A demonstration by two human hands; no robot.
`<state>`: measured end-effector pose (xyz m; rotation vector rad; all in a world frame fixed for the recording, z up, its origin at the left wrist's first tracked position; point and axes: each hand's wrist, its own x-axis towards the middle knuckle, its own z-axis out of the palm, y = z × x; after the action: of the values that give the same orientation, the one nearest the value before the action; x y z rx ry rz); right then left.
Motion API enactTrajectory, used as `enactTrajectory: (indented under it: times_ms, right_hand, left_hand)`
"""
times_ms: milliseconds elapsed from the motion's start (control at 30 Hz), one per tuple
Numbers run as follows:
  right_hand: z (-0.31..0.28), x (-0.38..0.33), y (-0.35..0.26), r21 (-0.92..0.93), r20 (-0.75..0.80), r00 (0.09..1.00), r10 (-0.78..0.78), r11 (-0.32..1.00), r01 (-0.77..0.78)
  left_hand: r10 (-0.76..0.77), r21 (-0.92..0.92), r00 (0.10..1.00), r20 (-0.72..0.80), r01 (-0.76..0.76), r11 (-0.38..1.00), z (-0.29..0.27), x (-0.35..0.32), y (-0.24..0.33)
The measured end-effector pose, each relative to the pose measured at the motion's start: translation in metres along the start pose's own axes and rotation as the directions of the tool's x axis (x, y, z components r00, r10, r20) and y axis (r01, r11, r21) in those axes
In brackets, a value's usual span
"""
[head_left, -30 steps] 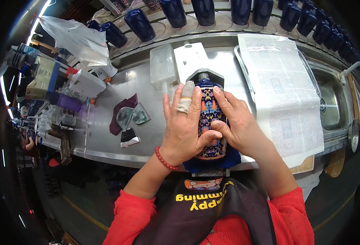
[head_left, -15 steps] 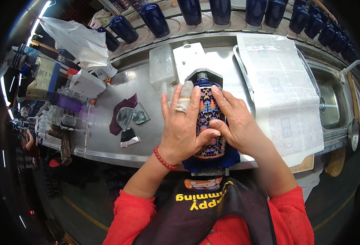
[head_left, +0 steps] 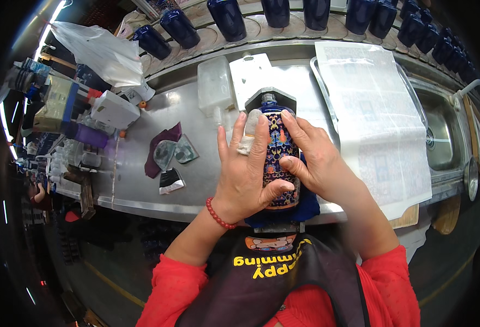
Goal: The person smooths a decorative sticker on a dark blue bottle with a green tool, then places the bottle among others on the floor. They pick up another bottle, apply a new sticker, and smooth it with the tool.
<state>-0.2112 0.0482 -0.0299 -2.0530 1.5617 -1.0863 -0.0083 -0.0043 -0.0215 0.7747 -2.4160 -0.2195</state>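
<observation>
A dark blue bottle [head_left: 279, 150] with a colourful floral pattern lies with its neck pointing away from me, at a grey metal holder [head_left: 284, 101]. Along its left side rests my left hand [head_left: 243, 166], fingers stretched out and apart, the thumb across the lower part of the pattern. One of its fingers wears a pale cloth cover [head_left: 246, 144]. My right hand [head_left: 322, 162] lies on the right side, open, with index fingertip near the bottle's shoulder and thumb on the pattern. Blue cloth [head_left: 309, 210] shows beneath the bottle. The palms hide its sides.
Patterned translucent sheets [head_left: 379, 131] cover a tray to the right, beside a sink [head_left: 441, 131]. A clear plastic box [head_left: 213, 82] stands behind. Maroon and grey pads [head_left: 163, 150] lie left. Across the back, a conveyor [head_left: 251, 27] carries several dark blue bottles [head_left: 226, 19].
Bottles on the conveyor have shifted to the right. My left thumb has slid slightly down toward me on the pattern, and its fingers have shifted a little. My right hand is almost unmoved.
</observation>
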Motion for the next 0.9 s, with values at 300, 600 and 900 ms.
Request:
enactTrajectory:
  times_ms: [300, 600, 900]
  right_hand:
    - [-0.021, 0.015, 0.010, -0.124, -0.016, 0.993, -0.118, 0.986, 0.115]
    - [-0.015, 0.018, 0.007, -0.163, 0.042, 0.992, -0.117, 0.979, 0.122]
    - [-0.024, 0.018, 0.019, -0.140, -0.078, 0.981, -0.176, 0.977, 0.164]
  left_hand:
    - [-0.047, -0.078, 0.996, -0.072, 0.041, 0.996, -0.007, -0.001, -0.004]
    - [-0.040, 0.050, 0.999, -0.013, 0.040, 0.998, -0.001, 0.002, -0.013]
    - [-0.007, 0.016, 1.000, -0.016, 0.007, 1.000, -0.008, 0.010, -0.010]
